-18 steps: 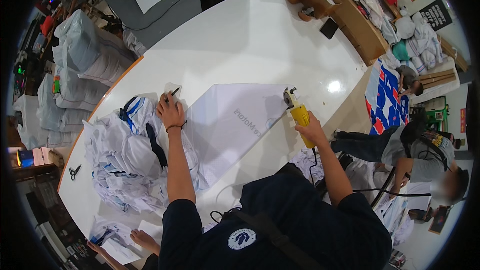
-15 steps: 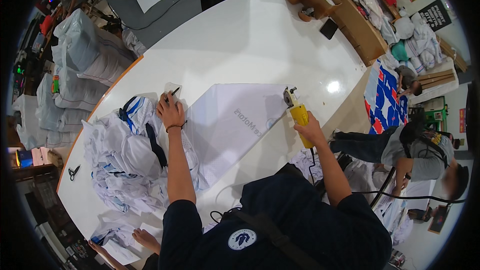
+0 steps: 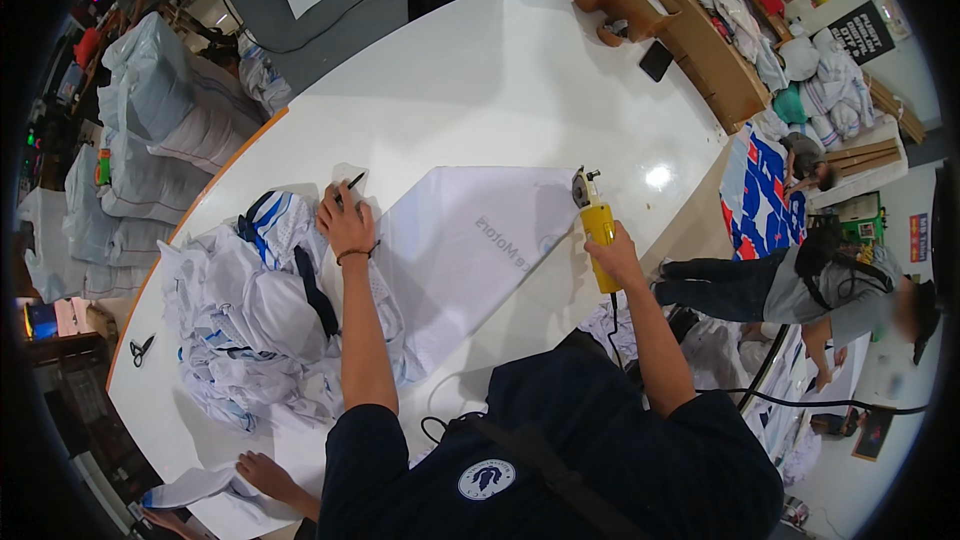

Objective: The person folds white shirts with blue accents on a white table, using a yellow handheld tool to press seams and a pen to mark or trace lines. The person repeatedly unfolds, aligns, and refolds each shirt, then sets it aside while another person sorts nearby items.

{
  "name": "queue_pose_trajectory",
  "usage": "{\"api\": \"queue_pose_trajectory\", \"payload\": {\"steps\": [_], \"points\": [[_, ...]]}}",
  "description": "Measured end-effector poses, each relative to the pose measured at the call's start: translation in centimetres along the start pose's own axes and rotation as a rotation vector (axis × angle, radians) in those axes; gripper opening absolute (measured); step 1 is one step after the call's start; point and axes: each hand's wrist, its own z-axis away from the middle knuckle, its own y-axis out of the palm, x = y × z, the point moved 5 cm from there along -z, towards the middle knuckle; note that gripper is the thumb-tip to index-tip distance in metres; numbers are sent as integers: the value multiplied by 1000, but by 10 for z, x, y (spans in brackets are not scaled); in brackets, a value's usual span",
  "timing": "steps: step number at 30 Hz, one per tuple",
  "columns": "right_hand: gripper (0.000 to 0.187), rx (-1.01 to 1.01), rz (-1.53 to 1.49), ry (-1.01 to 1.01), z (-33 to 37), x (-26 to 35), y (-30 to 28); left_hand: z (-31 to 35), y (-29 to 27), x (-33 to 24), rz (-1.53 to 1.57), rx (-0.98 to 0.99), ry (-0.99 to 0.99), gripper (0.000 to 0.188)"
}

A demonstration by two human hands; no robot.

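Note:
My right hand (image 3: 617, 255) is wrapped round a yellow electric cloth cutter (image 3: 599, 232) with a metal cutting head. The head is at the far right corner of a white printed cloth panel (image 3: 450, 250), which lies flat on the white table. My left hand (image 3: 347, 227) is closed near the panel's left edge. A slim black pen-like tool (image 3: 355, 180) sticks out beyond its fingers, over a small clear piece. Beside my left forearm lies a heap of white cloth (image 3: 245, 290) with blue and black parts.
Black scissors (image 3: 142, 351) lie near the table's left edge. Another person's hand (image 3: 265, 473) is on white cloth at lower left. A phone (image 3: 656, 61) and cardboard trays (image 3: 705, 90) are at far right. The cutter's cord trails toward me; another person (image 3: 840, 285) stands at right.
The view has shifted slightly. The cutter is turned a little more upright at the panel's corner. At lower left the other person's hand and white cloth have moved left.

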Motion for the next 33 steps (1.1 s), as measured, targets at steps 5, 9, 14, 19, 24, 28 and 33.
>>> {"api": "queue_pose_trajectory", "payload": {"steps": [5,9,14,19,24,28,33], "points": [[50,7,-50,40,-2,1,6,1,-1,-1,20,-9,6,57],[50,-22,-53,76,-9,-6,13,-1,-6,-5,33,41,-28,63],[49,-45,-95,97,-11,-5,18,-2,-18,-10,22,103,-68,84],[45,-108,-114,64,-13,-2,23,-2,-27,-15,39,125,-88,99],[43,-136,-138,73,-18,-1,28,-3,-30,-16,39,145,-89,105],[44,-157,-130,72,-20,3,28,-2,-30,-15,38,141,-88,106],[49,-161,-143,106,-25,7,29,-3,-31,-17,37,154,-92,105]]}}
